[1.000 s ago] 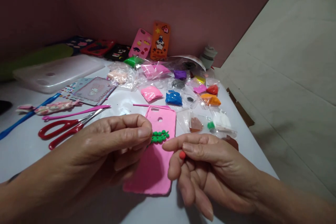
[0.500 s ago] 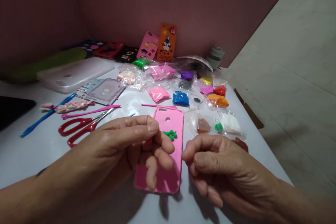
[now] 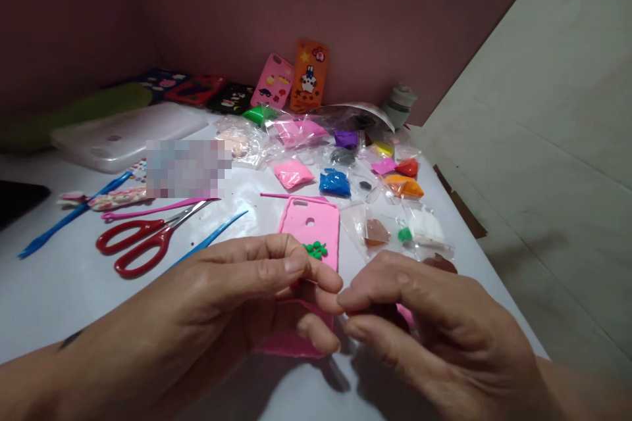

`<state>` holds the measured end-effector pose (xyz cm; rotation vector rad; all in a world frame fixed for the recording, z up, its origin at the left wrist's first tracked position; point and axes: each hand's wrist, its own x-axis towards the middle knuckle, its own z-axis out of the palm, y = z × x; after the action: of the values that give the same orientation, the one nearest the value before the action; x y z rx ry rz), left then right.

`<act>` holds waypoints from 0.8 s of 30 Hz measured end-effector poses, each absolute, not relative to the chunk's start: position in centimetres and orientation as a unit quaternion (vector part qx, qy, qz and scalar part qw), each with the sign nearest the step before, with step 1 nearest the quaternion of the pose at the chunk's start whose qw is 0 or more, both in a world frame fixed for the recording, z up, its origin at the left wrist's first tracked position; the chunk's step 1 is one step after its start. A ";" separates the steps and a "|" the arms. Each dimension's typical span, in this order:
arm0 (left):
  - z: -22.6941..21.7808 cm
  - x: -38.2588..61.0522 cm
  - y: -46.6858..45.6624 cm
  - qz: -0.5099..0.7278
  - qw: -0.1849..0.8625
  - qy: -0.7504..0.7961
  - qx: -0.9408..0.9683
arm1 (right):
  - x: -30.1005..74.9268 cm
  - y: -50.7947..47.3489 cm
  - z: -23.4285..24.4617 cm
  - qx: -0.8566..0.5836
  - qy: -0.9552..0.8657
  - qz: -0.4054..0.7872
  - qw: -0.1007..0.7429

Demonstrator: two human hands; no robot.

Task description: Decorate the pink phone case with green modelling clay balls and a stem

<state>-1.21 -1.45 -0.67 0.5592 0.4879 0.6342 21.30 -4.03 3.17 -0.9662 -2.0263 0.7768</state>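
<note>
A pink phone case lies on the white table, with a cluster of small green clay balls on it. My left hand hovers over the case, thumb pressed against the index finger; whatever it may hold is hidden. Just right of the case, my right hand is closed in a pinch, its fingertips meeting those of my left hand. A trace of red shows at the pinch, too small to name. Part of the case is covered by my left hand.
Red-handled scissors and a blue modelling tool lie to the left. Bags of coloured clay, such as a blue one and an orange one, spread behind the case. Decorated cases, one orange, lean at the pink back wall.
My right hand has moved left and closed into a pinch against my left fingertips. My left fingers have drawn up from hanging over the case. The view has shifted slightly.
</note>
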 end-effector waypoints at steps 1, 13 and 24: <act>-0.7 -1.1 -1.5 0.301 0.889 0.225 0.263 | 21.2 -4.0 3.0 -0.356 -0.815 0.274 0.367; -0.8 -0.5 -1.7 0.303 0.898 0.213 0.237 | 20.5 -3.4 2.3 -0.328 -0.855 0.210 0.342; -0.6 -0.8 -1.6 0.289 0.900 0.218 0.243 | 21.5 -3.2 2.6 -0.338 -0.831 0.247 0.365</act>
<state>-0.84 -1.60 -0.59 0.5023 0.4514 0.5980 21.51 -3.18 2.55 -0.8700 -2.1373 0.6355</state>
